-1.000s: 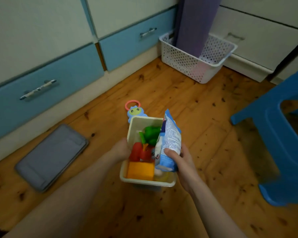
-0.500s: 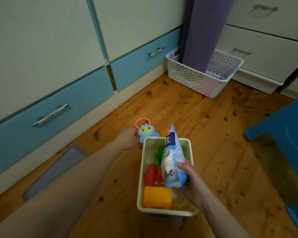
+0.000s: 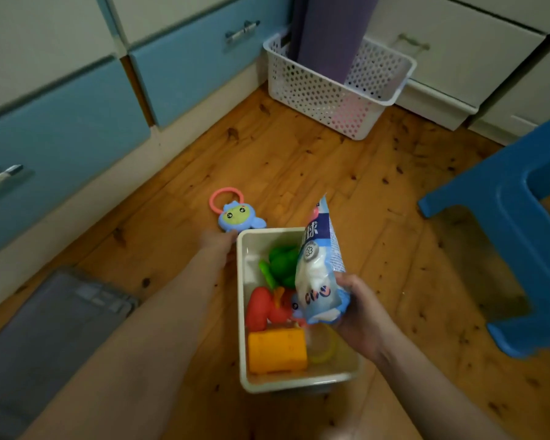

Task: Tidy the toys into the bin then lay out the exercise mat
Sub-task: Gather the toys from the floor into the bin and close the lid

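The bin (image 3: 299, 385) is set on the wooden floor (image 3: 299, 173) in the near middle, open side up, so that toys can be dropped in from above. A green toy (image 3: 283, 260), a red toy (image 3: 259, 309), an orange block (image 3: 277, 352) and a yellow ring (image 3: 324, 346) are already lying in it. A blue and white packet (image 3: 319, 265) is gripped at its lower end by the right hand (image 3: 361, 309) and held upright over the bin's right side, probably to be lowered in. One rattle (image 3: 237, 215) with a pink ring is left on the floor just beyond the bin's far left corner. It is reached for by the left hand (image 3: 219, 244), whose fingers are at its near edge; whether they have closed on it cannot be told. The purple exercise mat (image 3: 331, 36) is kept rolled and upright in a white basket (image 3: 315, 90) far off by the drawers (image 3: 61, 128), well apart from the hands. A blue stool (image 3: 521, 223) is seen at the right, a grey pad (image 3: 45, 328) at the near left.
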`<state>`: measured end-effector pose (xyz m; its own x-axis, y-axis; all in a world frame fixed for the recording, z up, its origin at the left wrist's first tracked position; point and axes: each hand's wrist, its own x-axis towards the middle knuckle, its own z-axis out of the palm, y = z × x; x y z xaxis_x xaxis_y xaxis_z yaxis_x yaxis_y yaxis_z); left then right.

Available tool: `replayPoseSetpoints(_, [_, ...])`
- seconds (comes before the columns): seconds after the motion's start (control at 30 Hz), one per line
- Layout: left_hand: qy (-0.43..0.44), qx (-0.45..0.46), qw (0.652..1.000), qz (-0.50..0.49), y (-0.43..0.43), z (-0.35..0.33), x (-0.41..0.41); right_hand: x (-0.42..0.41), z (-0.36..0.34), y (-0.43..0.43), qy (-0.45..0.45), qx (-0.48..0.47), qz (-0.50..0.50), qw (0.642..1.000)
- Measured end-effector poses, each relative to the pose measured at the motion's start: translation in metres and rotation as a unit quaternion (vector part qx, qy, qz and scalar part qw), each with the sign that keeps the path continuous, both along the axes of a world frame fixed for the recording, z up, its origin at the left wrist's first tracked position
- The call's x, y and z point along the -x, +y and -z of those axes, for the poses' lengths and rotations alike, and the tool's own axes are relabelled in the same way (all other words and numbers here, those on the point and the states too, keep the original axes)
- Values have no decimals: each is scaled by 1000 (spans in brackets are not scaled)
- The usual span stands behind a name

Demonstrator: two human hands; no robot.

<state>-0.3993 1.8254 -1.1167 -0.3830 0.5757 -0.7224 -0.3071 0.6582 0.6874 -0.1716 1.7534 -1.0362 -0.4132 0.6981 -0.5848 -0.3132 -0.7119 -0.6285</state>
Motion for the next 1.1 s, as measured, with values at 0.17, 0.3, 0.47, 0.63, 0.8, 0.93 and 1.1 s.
replayPoseSetpoints(0.17, [24,-5,999,24,-4,-11,2,-5,2,0,3,6,-1,1000])
replayPoseSetpoints(0.3, [175,-67,981,47,-14,-32,17,-10,0,0,23,4,31,999])
replayPoseSetpoints(0.47, [245,-146,953,97,-49,-77,13,-14,-4,-6,38,1,73,997])
replayPoseSetpoints(0.63, [266,-149,927,216,-91,-92,-27,-19,-22,-11,66,-12,95,993])
replayPoseSetpoints(0.8, [253,-88,899,347,-116,-81,-68,-24,-32,-13,53,-27,90,994])
replayPoseSetpoints(0.93, [217,-56,878,423,-126,-68,-93,-36,-33,-16,61,-28,95,993])
replayPoseSetpoints(1.1, [325,-42,738,590,-128,-67,-103,-46,-29,-21,50,-13,94,994])
